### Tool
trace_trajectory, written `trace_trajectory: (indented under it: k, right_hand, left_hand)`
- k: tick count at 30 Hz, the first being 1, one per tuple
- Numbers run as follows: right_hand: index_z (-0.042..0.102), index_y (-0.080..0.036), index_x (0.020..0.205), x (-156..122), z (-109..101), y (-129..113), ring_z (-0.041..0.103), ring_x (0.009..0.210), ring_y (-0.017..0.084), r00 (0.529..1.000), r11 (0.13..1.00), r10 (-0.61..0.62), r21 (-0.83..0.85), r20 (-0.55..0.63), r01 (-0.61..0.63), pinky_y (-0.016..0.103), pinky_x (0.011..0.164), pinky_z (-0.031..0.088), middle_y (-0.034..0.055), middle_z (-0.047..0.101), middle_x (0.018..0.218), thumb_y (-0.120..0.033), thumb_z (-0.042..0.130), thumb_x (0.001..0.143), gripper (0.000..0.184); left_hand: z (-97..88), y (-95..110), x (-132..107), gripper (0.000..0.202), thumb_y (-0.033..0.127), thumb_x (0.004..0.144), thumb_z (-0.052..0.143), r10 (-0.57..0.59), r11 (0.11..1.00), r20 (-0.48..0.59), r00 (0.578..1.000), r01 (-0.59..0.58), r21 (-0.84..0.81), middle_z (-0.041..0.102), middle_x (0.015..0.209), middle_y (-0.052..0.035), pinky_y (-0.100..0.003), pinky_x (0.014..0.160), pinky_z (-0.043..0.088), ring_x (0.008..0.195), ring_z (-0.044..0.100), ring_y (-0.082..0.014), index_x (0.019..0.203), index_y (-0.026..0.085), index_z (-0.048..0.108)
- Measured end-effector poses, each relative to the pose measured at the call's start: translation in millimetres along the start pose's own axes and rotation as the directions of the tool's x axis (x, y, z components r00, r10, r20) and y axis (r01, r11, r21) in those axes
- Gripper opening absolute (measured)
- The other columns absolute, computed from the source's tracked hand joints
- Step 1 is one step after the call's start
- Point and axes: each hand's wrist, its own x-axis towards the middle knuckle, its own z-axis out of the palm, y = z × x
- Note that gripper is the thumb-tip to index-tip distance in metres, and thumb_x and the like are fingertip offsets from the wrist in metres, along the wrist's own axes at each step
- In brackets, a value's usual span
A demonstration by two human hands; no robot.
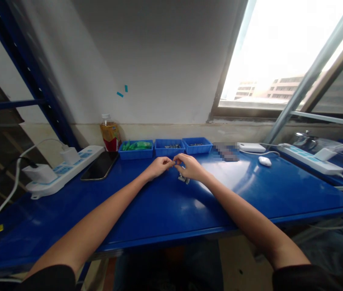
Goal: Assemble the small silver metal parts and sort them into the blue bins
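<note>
The left hand [159, 166] and the right hand [188, 165] meet above the glossy blue, smooth-topped bench [156, 206], about midway along it and nearer the back edge than the front. On both, the fingers are drawn into a narrow pinch, thumb towards forefinger, and the tips come together; whether a small piece sits between them I cannot tell (the tips are too small and crowded to make out). Just under the right hand lies a little cluster of silvery metal parts [184, 179], partly covered by that hand, so its full outline is hidden.

Along the back edge stand three open rectangular blue plastic bins: the left bin [136, 154] with crumpled, shiny green pieces [137, 145], the middle bin [169, 153] and the right bin [197, 149] with small metallic bits, too fine to identify. A flat object [226, 152] beyond the right bin is blurred into blocks. Towards the left end, a black glass-fronted phone [100, 165] lies beside a long white power strip [68, 167]. Both dark sleeves are cut off by the lower picture edge.
</note>
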Motion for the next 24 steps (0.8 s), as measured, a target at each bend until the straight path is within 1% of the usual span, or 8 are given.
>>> trace_trajectory:
  k: [4, 12, 14, 16, 18, 19, 21, 24]
  right_hand:
    - [0.056, -0.018, 0.090, 1, 6, 4, 0.056, 0.076, 0.015, 1.000, 1.000, 0.006, 0.028, -0.025, -0.005, 0.024, 0.070, 0.041, 0.0018, 0.060, 0.081, -0.018, 0.059, 0.078, 0.012]
    - [0.055, -0.019, 0.088, 1, 9, 7, 0.058, 0.076, 0.015, 0.999, 0.999, 0.033, 0.033, 0.009, -0.033, 0.024, 0.070, 0.041, 0.0023, 0.063, 0.080, -0.015, 0.054, 0.082, 0.007]
    - [0.055, -0.019, 0.089, 1, 10, 5, 0.059, 0.076, 0.015, 0.998, 0.998, 0.059, 0.014, -0.004, -0.059, 0.024, 0.069, 0.040, 0.0027, 0.063, 0.081, -0.019, 0.051, 0.086, 0.005]
    - [0.054, -0.019, 0.087, 1, 10, 5, 0.059, 0.075, 0.015, 0.995, 0.995, 0.099, -0.023, -0.028, -0.100, 0.024, 0.068, 0.039, 0.0032, 0.064, 0.081, -0.022, 0.046, 0.090, 0.009]
    - [0.054, -0.019, 0.085, 2, 11, 4, 0.059, 0.075, 0.015, 0.988, 0.987, 0.148, -0.054, -0.052, -0.151, 0.024, 0.067, 0.038, 0.0036, 0.064, 0.080, -0.024, 0.043, 0.092, 0.014]
    - [0.054, -0.019, 0.085, 2, 12, 4, 0.059, 0.074, 0.016, 0.984, 0.983, 0.169, -0.059, -0.057, -0.172, 0.024, 0.066, 0.038, 0.0036, 0.064, 0.079, -0.025, 0.043, 0.092, 0.015]
    - [0.054, -0.019, 0.084, 2, 13, 4, 0.059, 0.072, 0.015, 0.980, 0.979, 0.193, -0.049, -0.052, -0.196, 0.023, 0.064, 0.038, 0.0031, 0.064, 0.077, -0.025, 0.044, 0.092, 0.015]
    - [0.055, -0.019, 0.082, 3, 15, 2, 0.059, 0.069, 0.014, 0.978, 0.979, 0.203, -0.021, -0.041, -0.204, 0.023, 0.063, 0.038, 0.0026, 0.064, 0.075, -0.025, 0.043, 0.092, 0.016]
  left_hand:
    - [-1.9, 1, -1, 0.052, 0.063, 0.074, 0.054, 0.000, 1.000, 0.029, 1.000, 0.000, -0.004, 0.054, 0.060, 0.0015, -0.022, 0.053, 0.033, 0.056, 0.046, -0.0105, 0.074, 0.011, 0.062]
    - [-1.2, 1, 0, 0.053, 0.063, 0.077, 0.050, -0.007, 0.999, 0.046, 0.999, 0.008, -0.033, 0.058, 0.065, -0.0010, -0.022, 0.056, 0.035, 0.058, 0.048, -0.0114, 0.070, 0.012, 0.060]
    - [-0.8, 2, 0, 0.051, 0.060, 0.081, 0.046, 0.001, 0.999, 0.026, 1.000, 0.001, -0.052, 0.059, 0.067, -0.0020, -0.023, 0.055, 0.035, 0.058, 0.048, -0.0114, 0.071, 0.012, 0.060]
    - [0.2, 1, -1, 0.043, 0.053, 0.084, 0.045, 0.011, 0.996, -0.006, 1.000, -0.012, -0.092, 0.060, 0.072, -0.0028, -0.023, 0.055, 0.037, 0.058, 0.049, -0.0111, 0.082, 0.012, 0.060]
    - [1.9, -1, -1, 0.034, 0.042, 0.080, 0.055, 0.050, 0.989, -0.036, 0.998, -0.054, -0.137, 0.061, 0.079, -0.0023, -0.022, 0.057, 0.039, 0.060, 0.051, -0.0100, 0.098, 0.013, 0.056]
    - [2.8, -2, -2, 0.036, 0.038, 0.076, 0.060, 0.080, 0.985, -0.049, 0.996, -0.087, -0.148, 0.060, 0.081, -0.0017, -0.021, 0.058, 0.040, 0.060, 0.052, -0.0092, 0.103, 0.014, 0.054]
    - [4.6, -4, -2, 0.038, 0.033, 0.071, 0.066, 0.138, 0.981, -0.075, 0.988, -0.147, -0.124, 0.059, 0.082, -0.0005, -0.021, 0.059, 0.041, 0.060, 0.051, -0.0081, 0.103, 0.015, 0.052]
    - [5.9, -4, -3, 0.029, 0.036, 0.075, 0.063, 0.157, 0.986, -0.094, 0.983, -0.161, -0.041, 0.058, 0.074, 0.0001, -0.021, 0.058, 0.042, 0.059, 0.052, -0.0092, 0.093, 0.015, 0.055]
